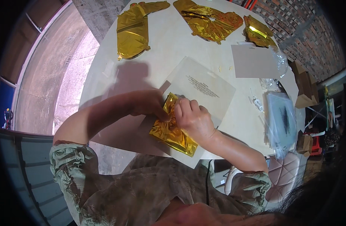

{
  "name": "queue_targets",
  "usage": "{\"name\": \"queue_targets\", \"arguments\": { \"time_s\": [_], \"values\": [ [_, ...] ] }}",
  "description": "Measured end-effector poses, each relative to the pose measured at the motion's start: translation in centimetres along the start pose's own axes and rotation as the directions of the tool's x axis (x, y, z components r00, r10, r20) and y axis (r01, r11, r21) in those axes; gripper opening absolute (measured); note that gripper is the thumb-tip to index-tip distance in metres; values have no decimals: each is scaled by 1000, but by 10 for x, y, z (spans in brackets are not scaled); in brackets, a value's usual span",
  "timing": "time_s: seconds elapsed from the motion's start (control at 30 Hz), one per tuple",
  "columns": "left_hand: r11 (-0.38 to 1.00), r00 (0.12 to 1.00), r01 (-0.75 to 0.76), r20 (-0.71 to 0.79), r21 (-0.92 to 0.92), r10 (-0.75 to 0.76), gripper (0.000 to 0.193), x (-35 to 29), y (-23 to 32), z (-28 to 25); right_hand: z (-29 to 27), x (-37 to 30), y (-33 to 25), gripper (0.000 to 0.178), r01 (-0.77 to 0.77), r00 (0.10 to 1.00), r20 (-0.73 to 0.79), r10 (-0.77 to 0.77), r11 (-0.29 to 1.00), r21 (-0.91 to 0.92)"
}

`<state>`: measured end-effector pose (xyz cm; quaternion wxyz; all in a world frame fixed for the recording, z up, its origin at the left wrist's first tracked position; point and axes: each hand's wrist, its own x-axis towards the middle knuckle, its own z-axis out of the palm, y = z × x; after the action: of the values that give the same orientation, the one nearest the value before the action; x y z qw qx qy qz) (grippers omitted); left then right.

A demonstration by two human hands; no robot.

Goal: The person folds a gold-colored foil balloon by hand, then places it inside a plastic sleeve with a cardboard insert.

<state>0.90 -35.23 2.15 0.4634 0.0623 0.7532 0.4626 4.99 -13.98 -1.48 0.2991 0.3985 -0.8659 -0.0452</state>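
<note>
A folded gold foil balloon (pixel 176 139) lies near the table's front edge, slanting down to the right. My left hand (pixel 152 104) presses on its left side with the thumb on the foil; the other fingers are partly in shadow. My right hand (pixel 194 117) is curled closed on the balloon's upper right part, its fingertips hidden. Under and beyond the foil rests a clear plastic bag (pixel 203 81) with dark print. A greyish card (pixel 116 137) lies beneath my left forearm, beside the foil.
At the far side lie gold foil balloons: one left (pixel 133 34), one middle (pixel 210 22), one folded right (pixel 259 32). A grey card (pixel 253 62) and a stack of clear bags (pixel 280 120) are at the right. Cardboard boxes (pixel 304 84) stand beyond the table's right edge.
</note>
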Motion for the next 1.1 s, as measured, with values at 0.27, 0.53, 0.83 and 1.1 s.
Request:
{"name": "queue_targets", "arguments": {
  "time_s": [0.27, 0.53, 0.83, 1.1],
  "values": [
    [958, 981, -191, -25, -214, 190, 26, 3, -8, 7, -16, -5, -4, 22, 32, 999, -42, -28, 995, 97],
    [965, 982, -184, -77, -189, 173, 24, 2, -16, 7, -30, -43, 53, 48, -74, 997, 19, 75, 859, 506],
    [907, 987, -116, 51, -404, 149, 25, 8, -20, 13, -56, -124, 69, 69, 175, 962, 95, -254, 848, 501],
    [958, 965, -37, 239, -284, 108, 41, 10, -12, 28, -61, -129, 23, 45, 267, 956, 39, -290, 920, 285]
  ]
}}
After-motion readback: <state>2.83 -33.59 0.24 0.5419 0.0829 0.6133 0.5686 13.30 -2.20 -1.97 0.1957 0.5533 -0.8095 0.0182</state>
